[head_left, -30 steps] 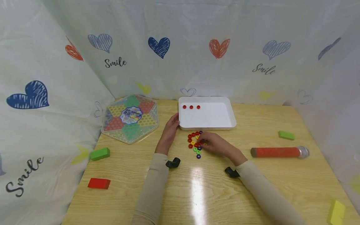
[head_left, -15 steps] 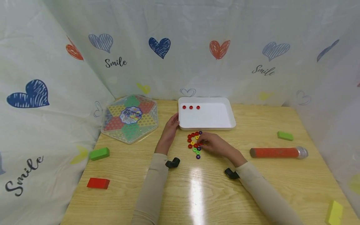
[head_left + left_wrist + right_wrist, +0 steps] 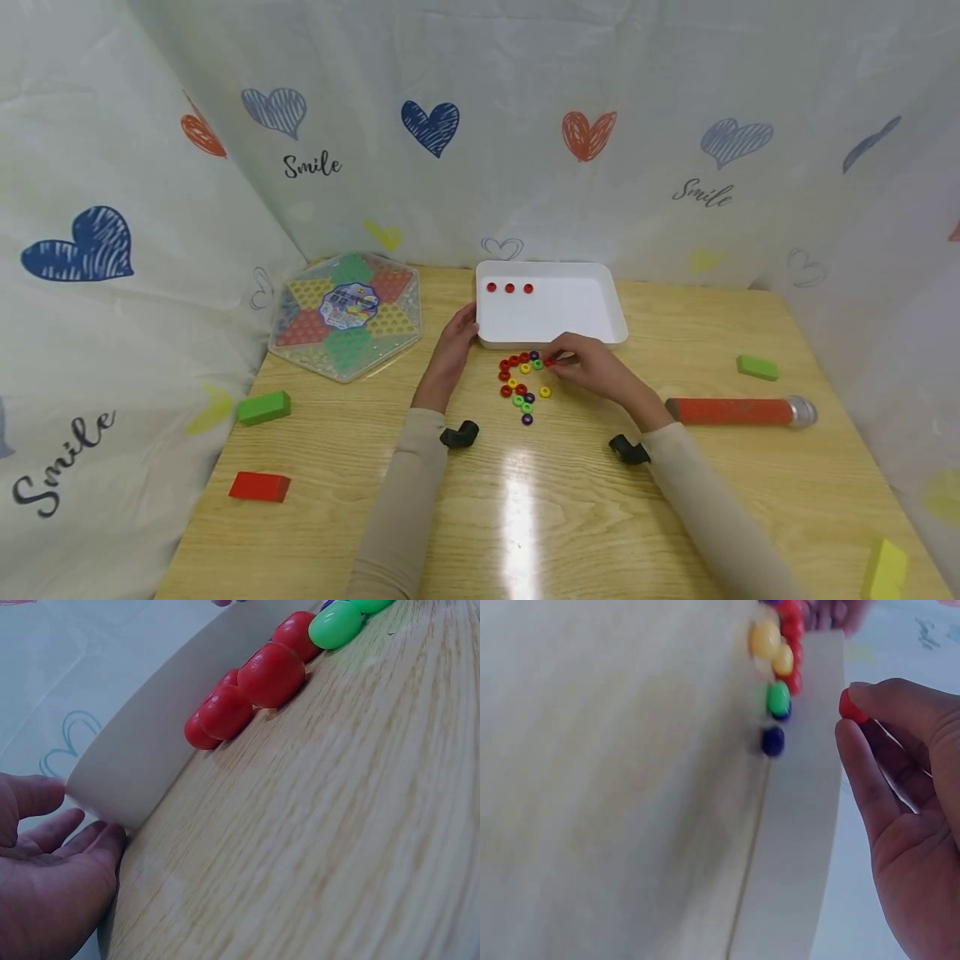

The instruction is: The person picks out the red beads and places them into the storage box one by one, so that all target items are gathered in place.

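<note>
Thumb and fingertips of my right hand (image 3: 592, 369) pinch a red bead (image 3: 850, 707), held up off the table near the front of the white tray (image 3: 553, 344). My left hand (image 3: 452, 346) rests against the tray's left side near its front corner; in the left wrist view its fingers (image 3: 54, 829) lie loosely against the outer wall. Three red beads (image 3: 510, 288) sit in a row inside the tray. Before the tray lies a cluster of several ring-shaped beads (image 3: 504, 376) in red, yellow, green and dark purple, including a yellow bead (image 3: 545, 392) set apart.
To the left lie a hexagonal Chinese checkers board (image 3: 347, 317), a green block (image 3: 264, 407) and a red block (image 3: 259, 487). On the right are a red tube with a silver end (image 3: 738, 411), another green block (image 3: 757, 367) and a yellow block (image 3: 885, 570). Printed curtains surround the table.
My right hand has lifted a red bead from the cluster and moved slightly up and right, uncovering more beads. The left hand stays against the tray.
</note>
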The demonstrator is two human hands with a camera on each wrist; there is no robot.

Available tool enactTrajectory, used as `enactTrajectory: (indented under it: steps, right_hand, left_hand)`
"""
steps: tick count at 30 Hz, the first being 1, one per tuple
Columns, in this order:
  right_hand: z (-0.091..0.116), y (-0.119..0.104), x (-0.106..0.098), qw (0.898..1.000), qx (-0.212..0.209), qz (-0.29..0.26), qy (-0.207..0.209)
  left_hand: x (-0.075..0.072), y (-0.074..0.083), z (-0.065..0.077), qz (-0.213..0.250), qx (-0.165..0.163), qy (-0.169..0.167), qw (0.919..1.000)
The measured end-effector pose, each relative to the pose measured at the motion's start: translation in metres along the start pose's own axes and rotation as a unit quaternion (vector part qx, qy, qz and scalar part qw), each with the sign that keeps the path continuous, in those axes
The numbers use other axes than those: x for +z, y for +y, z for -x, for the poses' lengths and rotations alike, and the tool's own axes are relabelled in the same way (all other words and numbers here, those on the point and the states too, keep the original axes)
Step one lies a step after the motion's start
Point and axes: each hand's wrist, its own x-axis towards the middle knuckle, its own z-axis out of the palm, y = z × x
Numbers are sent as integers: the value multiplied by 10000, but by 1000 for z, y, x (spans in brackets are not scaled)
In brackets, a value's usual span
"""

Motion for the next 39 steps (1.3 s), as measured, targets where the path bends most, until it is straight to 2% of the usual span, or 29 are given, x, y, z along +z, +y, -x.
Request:
enactTrajectory:
  steps: [5, 14, 24, 32, 39]
  right_hand:
    - [-6, 8, -16, 9995, 181, -131, 203]
    - [-23, 16, -42, 9972, 647, 104, 371]
    - [-55, 21, -64, 9938, 940, 116, 588]
    - [-83, 32, -71, 9889, 1323, 409, 534]
    - [-105, 36, -72, 9890, 1349, 462, 392]
  left_hand:
    - [1, 1, 1, 14, 7, 12, 10000]
    - [2, 1, 2, 49, 20, 6, 10000]
    - [2, 1, 2, 8, 10, 33, 10000]
    - [1, -1, 1, -12, -40, 17, 10000]
    - [1, 2, 2, -42, -39, -15, 10000]
